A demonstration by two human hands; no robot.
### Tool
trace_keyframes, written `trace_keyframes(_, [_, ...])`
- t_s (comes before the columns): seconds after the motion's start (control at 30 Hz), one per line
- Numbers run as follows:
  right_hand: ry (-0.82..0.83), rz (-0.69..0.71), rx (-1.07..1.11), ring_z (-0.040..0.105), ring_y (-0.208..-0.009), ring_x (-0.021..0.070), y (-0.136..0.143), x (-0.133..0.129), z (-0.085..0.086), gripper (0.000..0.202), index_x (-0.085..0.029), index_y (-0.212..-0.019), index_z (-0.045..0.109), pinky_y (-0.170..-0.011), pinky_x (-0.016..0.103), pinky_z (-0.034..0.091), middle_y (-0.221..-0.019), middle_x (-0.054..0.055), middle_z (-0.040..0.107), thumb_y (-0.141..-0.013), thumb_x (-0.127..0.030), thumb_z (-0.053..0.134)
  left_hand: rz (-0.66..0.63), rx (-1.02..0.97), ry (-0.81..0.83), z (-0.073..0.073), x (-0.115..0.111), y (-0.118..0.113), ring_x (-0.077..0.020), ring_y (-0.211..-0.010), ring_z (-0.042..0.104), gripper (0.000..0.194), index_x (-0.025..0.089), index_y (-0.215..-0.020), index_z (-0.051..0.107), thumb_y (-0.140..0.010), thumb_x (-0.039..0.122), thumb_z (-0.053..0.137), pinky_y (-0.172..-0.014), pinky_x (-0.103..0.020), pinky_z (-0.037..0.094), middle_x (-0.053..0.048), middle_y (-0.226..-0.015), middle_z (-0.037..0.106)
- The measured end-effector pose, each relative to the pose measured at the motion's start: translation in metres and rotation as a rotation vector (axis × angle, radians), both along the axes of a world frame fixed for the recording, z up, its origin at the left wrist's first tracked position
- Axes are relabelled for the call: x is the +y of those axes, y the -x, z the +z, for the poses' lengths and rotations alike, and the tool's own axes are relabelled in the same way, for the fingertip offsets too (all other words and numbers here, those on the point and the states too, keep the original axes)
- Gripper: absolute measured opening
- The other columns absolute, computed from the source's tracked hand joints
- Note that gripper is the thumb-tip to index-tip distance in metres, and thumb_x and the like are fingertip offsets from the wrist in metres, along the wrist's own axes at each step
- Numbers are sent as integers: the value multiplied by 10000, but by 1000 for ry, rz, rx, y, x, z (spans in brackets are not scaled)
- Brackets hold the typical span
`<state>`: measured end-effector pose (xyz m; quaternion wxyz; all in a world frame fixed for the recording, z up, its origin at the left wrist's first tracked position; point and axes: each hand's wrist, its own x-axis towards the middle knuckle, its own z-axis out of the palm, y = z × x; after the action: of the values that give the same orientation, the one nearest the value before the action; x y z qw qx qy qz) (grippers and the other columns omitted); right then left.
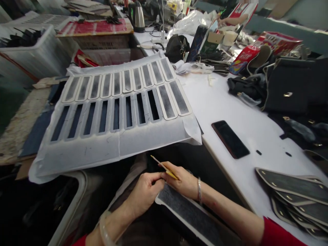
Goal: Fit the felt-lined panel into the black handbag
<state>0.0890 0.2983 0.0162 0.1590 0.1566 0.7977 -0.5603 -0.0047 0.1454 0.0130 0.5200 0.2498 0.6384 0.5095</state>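
Observation:
Over my lap lies a long dark panel with a pale border, slanting down to the right. My left hand pinches its upper end between thumb and finger. My right hand touches the same end and holds a thin yellow tool, its tip pointing up and left. The fingertips of both hands meet there, and the spot between them is hidden. Beyond the hands, a white sheet carries rows of pale-edged dark strips and several slot-like dark openings.
On the white table lie a black phone, a stack of dark panels and black bags. A metal kettle stands behind. Plastic bins are at left. Another person's arm shows far back.

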Motion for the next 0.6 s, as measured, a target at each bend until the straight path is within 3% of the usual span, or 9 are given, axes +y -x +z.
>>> trace_keyframes(0.1, [-92, 37, 3, 559, -697, 207, 0, -4, 3, 434, -131, -1275, 527, -641, 310, 365, -826, 52, 619, -933, -391, 465, 28, -8, 10, 3, 1, 1, -96, -602, 376, 265, 138, -925, 773, -857, 200, 524, -568, -225, 285, 43, -627, 528])
trace_keyframes(0.2, [-179, 7, -4, 620, -836, 263, 0, -8, 6, 451, -129, -1280, 536, -729, 345, 415, -956, 108, 661, -921, -397, 496, 61, -258, -40, 0, 0, 2, -114, -653, 465, 194, 128, -911, 777, -811, 210, 632, -633, -217, 355, 18, -681, 617])
trace_keyframes(0.27, [-266, -66, 4, 615, -950, 303, -5, -5, 16, 543, -114, -1299, 521, -825, 392, 435, -1067, 145, 651, -869, -439, 586, 83, -401, -71, -9, -6, 0, -170, -802, 580, 277, 137, -1023, 751, -791, 273, 684, -778, -246, 441, -30, -862, 701])
trace_keyframes(0.33, [-302, -193, 41, 582, -1059, 317, -18, -1, 34, 699, -119, -1337, 477, -922, 425, 431, -1185, 153, 615, -783, -485, 696, 161, -499, -54, -24, -15, -5, -217, -1097, 580, 416, 176, -1195, 667, -822, 361, 655, -987, -288, 423, -59, -1177, 673])
trace_keyframes(0.43, [-120, -465, 118, 566, -1114, 282, -55, 0, 72, 792, -156, -1322, 466, -970, 393, 439, -1239, 110, 601, -702, -526, 791, 324, -639, 110, -52, -35, -19, -186, -1378, 377, 497, 210, -1339, 513, -929, 488, 474, -1151, -294, 271, -50, -1484, 454])
trace_keyframes(0.53, [109, -788, 174, 611, -932, 224, -102, -23, 97, 643, -158, -1171, 549, -811, 318, 492, -1055, 73, 661, -693, -483, 831, 341, -795, 303, -76, -48, -35, -266, -1271, 500, 589, 121, -1285, 516, -948, 587, 389, -1134, -387, 314, -159, -1389, 528])
trace_keyframes(0.6, [264, -970, 217, 604, -756, 175, -124, -54, 94, 561, -156, -1073, 583, -680, 270, 485, -890, 47, 677, -666, -420, 865, 321, -889, 364, -87, -47, -46, -283, -1114, 599, 635, 84, -1216, 550, -943, 627, 364, -1067, -405, 392, -180, -1245, 616])
